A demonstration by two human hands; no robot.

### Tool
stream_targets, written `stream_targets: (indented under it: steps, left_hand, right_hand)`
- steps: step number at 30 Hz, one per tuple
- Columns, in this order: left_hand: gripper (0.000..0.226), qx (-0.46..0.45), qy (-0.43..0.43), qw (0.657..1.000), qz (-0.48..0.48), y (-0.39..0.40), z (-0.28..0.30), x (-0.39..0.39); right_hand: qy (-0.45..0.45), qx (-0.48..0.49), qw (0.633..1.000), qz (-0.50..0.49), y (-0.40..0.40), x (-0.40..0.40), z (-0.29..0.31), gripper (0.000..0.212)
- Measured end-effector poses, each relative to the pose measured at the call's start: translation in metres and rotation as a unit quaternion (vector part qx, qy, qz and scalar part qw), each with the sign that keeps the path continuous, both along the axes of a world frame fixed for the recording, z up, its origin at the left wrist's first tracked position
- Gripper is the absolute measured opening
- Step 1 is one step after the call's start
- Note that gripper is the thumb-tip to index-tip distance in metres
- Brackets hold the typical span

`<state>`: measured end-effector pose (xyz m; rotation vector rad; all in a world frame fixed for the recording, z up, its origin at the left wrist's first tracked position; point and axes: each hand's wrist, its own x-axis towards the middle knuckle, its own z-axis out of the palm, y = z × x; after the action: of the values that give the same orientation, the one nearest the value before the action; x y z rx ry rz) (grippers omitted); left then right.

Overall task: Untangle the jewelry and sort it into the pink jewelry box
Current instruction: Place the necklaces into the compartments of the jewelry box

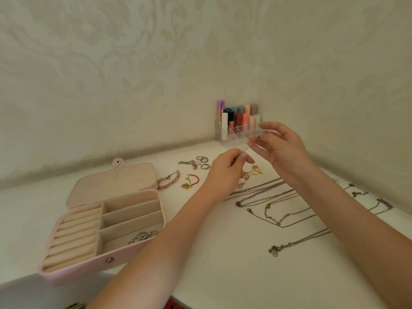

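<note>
The pink jewelry box (73, 273) lies open at the left, with a silver chain piece (142, 236) in its nearest compartment. Above the table's middle, my left hand (225, 172) and my right hand (281, 146) pinch the two ends of a thin chain (246, 148) stretched between them. Several necklaces (267, 197) lie spread on the table under my right forearm. A beaded bracelet (168, 179), a red cord bracelet (191, 181), a silver bracelet (189, 163) and rings (204, 161) lie behind the box.
A clear organiser with lipsticks (238, 126) stands against the wall behind my hands. Gold earrings (257, 169) lie beside my left hand. More chains (356, 192) lie at the far right near the table edge. The white table (223, 253) ends close to me.
</note>
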<state>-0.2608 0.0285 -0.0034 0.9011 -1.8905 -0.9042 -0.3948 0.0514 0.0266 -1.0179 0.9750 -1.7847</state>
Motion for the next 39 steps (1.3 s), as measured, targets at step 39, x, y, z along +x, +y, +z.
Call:
stream_targets:
  steps: [39]
  left_hand:
    - [0.034, 0.078, -0.060, 0.993, 0.060, 0.087, 0.037, 0.218]
  right_hand:
    - [0.271, -0.075, 0.914, 0.292, 0.044, 0.185, 0.020, 0.014]
